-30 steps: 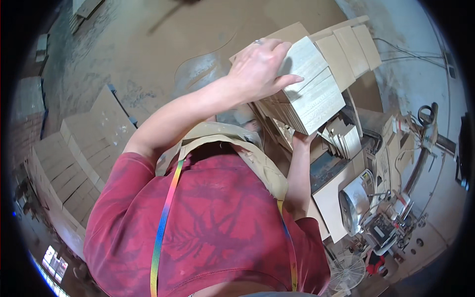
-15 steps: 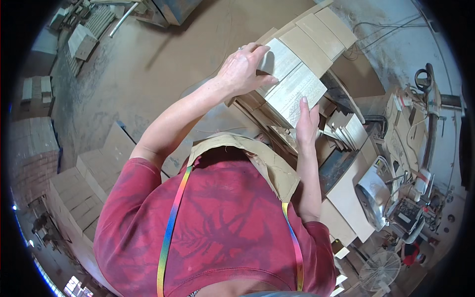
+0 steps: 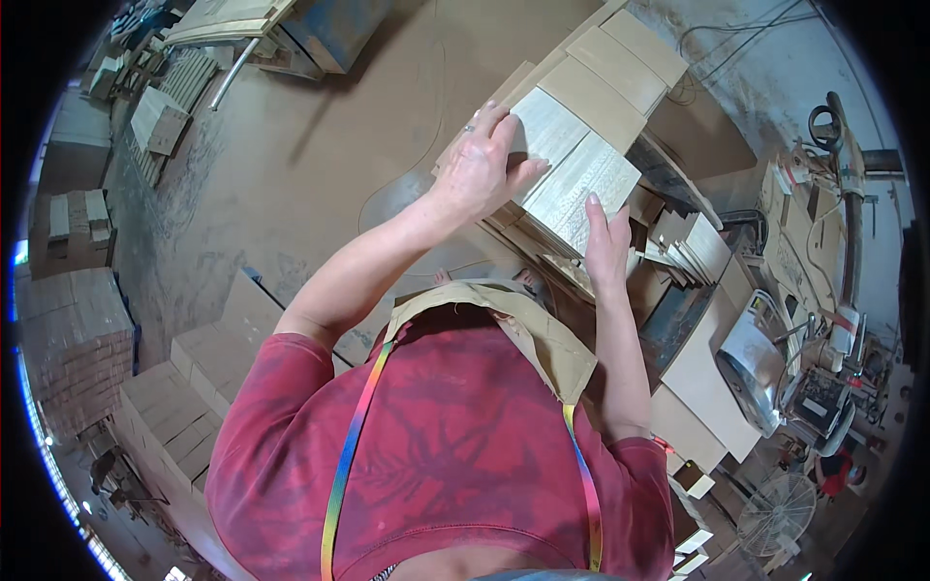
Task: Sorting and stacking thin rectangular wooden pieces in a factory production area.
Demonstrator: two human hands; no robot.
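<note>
We see our left hand (image 3: 481, 167) laid on the far-left side of a bundle of thin pale wood pieces (image 3: 572, 165), the fingers (image 3: 499, 121) spread and curled over its upper edge, with a ring on one of them. Our right hand (image 3: 605, 244) presses flat against the near-right end of the same bundle, fingers straight and close together, pointing up along the cut ends. Between the two hands the bundle is clasped from opposite sides; neither hand wraps fully around it.

The bundle sits on top of a long stack of similar wood pieces (image 3: 620, 63) that runs away to the far right, its top boards a warmer tan than the pale ones we hold. Whether the bundle rests on the stack or is lifted just clear of it, we cannot tell. Just right of our right hand, loose short slats (image 3: 693, 247) stand tilted in a heap.

Farther right there is a workbench tabletop (image 3: 707, 382) with a round metal fan housing (image 3: 751, 363) beside it, and a standing fan (image 3: 775, 513) near the lower right rim. To the left, well apart from the hands, low stacks of flat boards (image 3: 179, 387) lie on the dusty floor (image 3: 291, 155). We wear a red shirt (image 3: 446, 455) with a tan apron bib (image 3: 504, 320) and a rainbow strap (image 3: 354, 445) over the shoulder.
</note>
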